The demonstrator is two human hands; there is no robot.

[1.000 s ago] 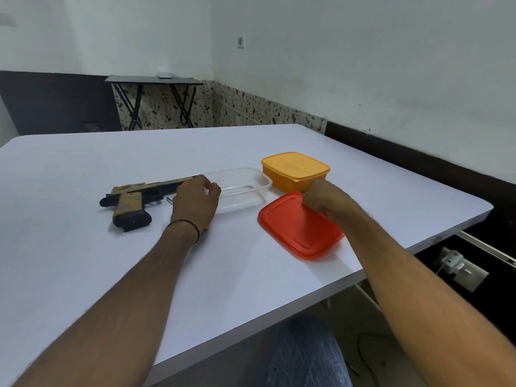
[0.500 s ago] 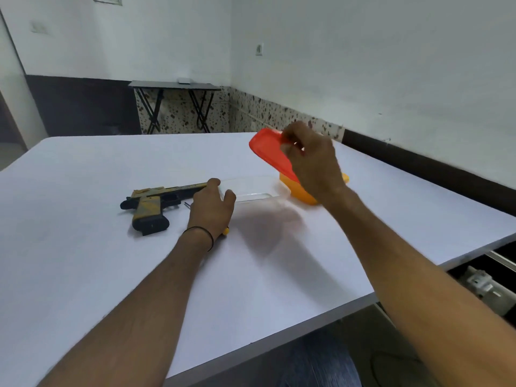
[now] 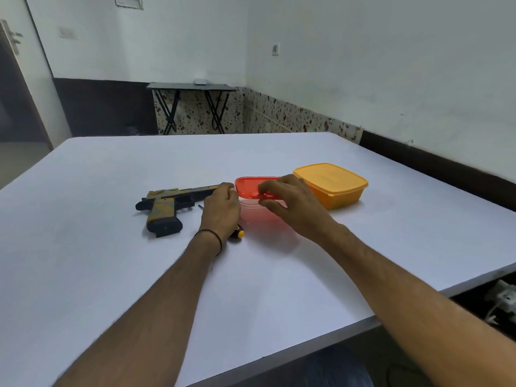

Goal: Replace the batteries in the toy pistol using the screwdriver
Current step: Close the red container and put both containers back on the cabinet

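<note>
The toy pistol (image 3: 167, 206), black with tan and yellow patches, lies on its side on the white table (image 3: 111, 275), barrel pointing right. A screwdriver lies under my left hand (image 3: 222, 209); only its metal tip (image 3: 200, 206) and yellow-black handle end (image 3: 237, 234) show. My left hand rests against the left side of the clear plastic box (image 3: 259, 212). The fingers of my right hand (image 3: 290, 202) pinch the red lid (image 3: 251, 187), which sits on top of that box.
An orange lidded container (image 3: 332, 185) stands just right of the clear box. The table's front edge runs down to the right, with a dark gap and white plugs beyond it. A small folding table stands by the far wall.
My right hand picked the red lid up from the table, swung it over, and has lowered it onto the clear box. My left hand has stayed beside the box.
</note>
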